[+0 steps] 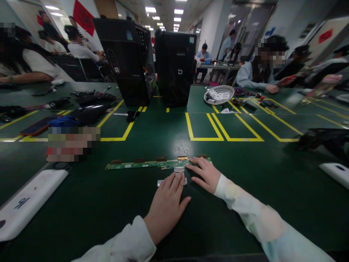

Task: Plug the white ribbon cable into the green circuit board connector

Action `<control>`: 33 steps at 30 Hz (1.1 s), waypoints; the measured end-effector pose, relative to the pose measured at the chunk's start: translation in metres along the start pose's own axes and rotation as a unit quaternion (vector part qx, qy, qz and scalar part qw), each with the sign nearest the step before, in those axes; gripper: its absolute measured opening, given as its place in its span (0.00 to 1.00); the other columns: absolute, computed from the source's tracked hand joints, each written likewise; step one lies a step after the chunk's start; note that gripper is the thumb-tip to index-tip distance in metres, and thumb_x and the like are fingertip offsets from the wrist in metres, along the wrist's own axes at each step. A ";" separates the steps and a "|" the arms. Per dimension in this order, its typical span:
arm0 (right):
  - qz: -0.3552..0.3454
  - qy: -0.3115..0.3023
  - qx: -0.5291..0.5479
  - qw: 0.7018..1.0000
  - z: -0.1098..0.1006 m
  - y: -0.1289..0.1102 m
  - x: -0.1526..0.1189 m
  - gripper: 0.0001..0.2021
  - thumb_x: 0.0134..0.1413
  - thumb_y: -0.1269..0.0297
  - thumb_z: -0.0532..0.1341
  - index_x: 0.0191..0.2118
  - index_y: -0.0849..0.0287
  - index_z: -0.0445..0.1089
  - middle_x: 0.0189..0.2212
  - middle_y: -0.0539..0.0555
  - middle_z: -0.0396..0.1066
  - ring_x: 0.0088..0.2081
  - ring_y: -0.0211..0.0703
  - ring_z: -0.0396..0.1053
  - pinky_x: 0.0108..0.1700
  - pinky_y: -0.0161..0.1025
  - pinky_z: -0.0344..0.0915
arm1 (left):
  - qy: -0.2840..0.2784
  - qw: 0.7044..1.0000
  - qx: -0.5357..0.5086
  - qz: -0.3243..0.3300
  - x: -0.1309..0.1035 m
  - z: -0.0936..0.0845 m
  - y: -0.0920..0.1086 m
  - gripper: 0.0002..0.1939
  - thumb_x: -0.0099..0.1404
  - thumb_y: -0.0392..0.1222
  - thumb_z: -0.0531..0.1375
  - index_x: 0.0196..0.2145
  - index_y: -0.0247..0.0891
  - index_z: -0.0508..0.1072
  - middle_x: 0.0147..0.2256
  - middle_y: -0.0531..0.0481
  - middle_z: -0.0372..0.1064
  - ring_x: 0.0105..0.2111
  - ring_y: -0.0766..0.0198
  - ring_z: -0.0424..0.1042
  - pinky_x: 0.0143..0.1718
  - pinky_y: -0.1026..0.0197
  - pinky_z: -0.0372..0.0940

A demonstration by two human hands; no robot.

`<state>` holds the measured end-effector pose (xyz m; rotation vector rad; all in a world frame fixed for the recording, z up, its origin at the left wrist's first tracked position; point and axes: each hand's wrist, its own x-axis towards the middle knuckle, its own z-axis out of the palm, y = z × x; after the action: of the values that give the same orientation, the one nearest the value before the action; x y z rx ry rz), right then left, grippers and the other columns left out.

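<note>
A long, narrow green circuit board (141, 165) lies across the green table, with several brown flex tabs along its far edge. My right hand (205, 174) rests at the board's right part, fingers spread and fingertips touching it. Below the board's middle, my left hand (169, 203) lies flat with its fingers stretched out over a small silvery-white flat piece (160, 183). That piece is mostly hidden under the fingers. A white connector (179, 169) sits at the board's near edge, just beyond the left fingertips. Neither hand is closed around anything.
Two black computer towers (176, 69) stand at the back. A white basket (219, 94) holds small parts at right. White devices (29, 203) lie at both sides. Cables and a black item (91, 113) are at left. Yellow tape (205, 139) marks the table. A person (261, 69) sits across.
</note>
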<state>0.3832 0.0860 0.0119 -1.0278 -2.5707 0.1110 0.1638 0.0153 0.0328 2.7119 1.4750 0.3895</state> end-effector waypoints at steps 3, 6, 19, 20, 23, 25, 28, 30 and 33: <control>0.001 0.001 0.000 1.000 0.000 0.000 0.000 0.23 0.65 0.55 0.51 0.60 0.58 0.63 0.58 0.64 0.61 0.59 0.56 0.57 0.59 0.60 0.57 | -0.002 1.000 -0.007 -0.007 0.000 0.001 0.000 0.26 0.69 0.51 0.51 0.59 0.34 0.63 0.60 0.39 0.62 0.59 0.49 0.61 0.57 0.45 0.61; 0.003 0.005 -0.004 1.000 0.001 0.000 0.000 0.23 0.65 0.55 0.51 0.59 0.59 0.64 0.58 0.64 0.61 0.59 0.56 0.57 0.60 0.59 0.57 | -0.012 1.000 -0.015 -0.008 0.001 0.001 0.000 0.27 0.69 0.52 0.51 0.60 0.32 0.63 0.61 0.40 0.61 0.60 0.49 0.60 0.59 0.46 0.60; 0.005 0.013 0.003 1.000 0.002 -0.001 0.000 0.22 0.64 0.55 0.51 0.59 0.58 0.64 0.57 0.64 0.61 0.59 0.56 0.57 0.58 0.59 0.59 | 0.016 1.000 -0.025 -0.002 0.001 0.011 0.001 0.27 0.70 0.51 0.50 0.60 0.32 0.62 0.59 0.37 0.63 0.61 0.48 0.60 0.59 0.45 0.60; 0.007 0.012 0.004 1.000 0.002 -0.001 0.000 0.22 0.64 0.54 0.51 0.59 0.58 0.64 0.57 0.63 0.62 0.59 0.56 0.57 0.58 0.59 0.59 | 0.013 1.000 -0.025 -0.003 0.001 0.010 0.002 0.27 0.70 0.51 0.50 0.60 0.32 0.62 0.59 0.37 0.63 0.61 0.49 0.60 0.59 0.45 0.60; 0.010 0.011 0.000 1.000 0.001 -0.002 0.000 0.23 0.64 0.54 0.51 0.59 0.59 0.64 0.57 0.64 0.62 0.59 0.56 0.57 0.58 0.59 0.59 | -0.005 1.000 -0.026 -0.006 0.002 0.008 0.002 0.27 0.69 0.50 0.51 0.60 0.31 0.62 0.59 0.37 0.63 0.61 0.49 0.60 0.60 0.46 0.59; 0.010 0.010 -0.001 1.000 0.001 -0.002 0.000 0.23 0.65 0.54 0.51 0.59 0.59 0.64 0.57 0.64 0.62 0.59 0.56 0.57 0.58 0.59 0.59 | -0.009 1.000 -0.026 -0.008 0.002 0.007 0.002 0.27 0.69 0.51 0.51 0.59 0.30 0.63 0.59 0.37 0.63 0.61 0.48 0.60 0.60 0.46 0.59; 0.011 0.008 0.001 1.000 0.000 -0.003 0.001 0.23 0.65 0.53 0.50 0.59 0.58 0.64 0.57 0.64 0.62 0.59 0.56 0.57 0.58 0.59 0.58 | -0.004 1.000 -0.027 -0.005 0.002 0.005 0.001 0.27 0.69 0.51 0.51 0.59 0.31 0.63 0.59 0.38 0.63 0.61 0.48 0.60 0.60 0.46 0.59; 0.011 0.007 0.001 1.000 0.000 -0.003 0.001 0.23 0.65 0.52 0.50 0.59 0.58 0.64 0.57 0.64 0.62 0.59 0.57 0.57 0.58 0.59 0.58 | -0.010 1.000 -0.028 0.004 0.002 0.004 0.000 0.26 0.70 0.50 0.50 0.59 0.31 0.63 0.59 0.39 0.63 0.61 0.48 0.59 0.60 0.45 0.59; 0.011 0.008 0.000 1.000 0.000 -0.004 0.001 0.24 0.64 0.52 0.51 0.59 0.60 0.64 0.57 0.65 0.61 0.59 0.58 0.57 0.58 0.60 0.58 | -0.023 0.999 -0.029 0.015 0.003 0.002 -0.003 0.26 0.70 0.50 0.49 0.59 0.30 0.63 0.60 0.39 0.63 0.62 0.48 0.58 0.61 0.45 0.58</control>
<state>0.3799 0.0831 0.0130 -1.0517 -2.5465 0.1089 0.1637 0.0197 0.0316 2.6817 1.3896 0.3617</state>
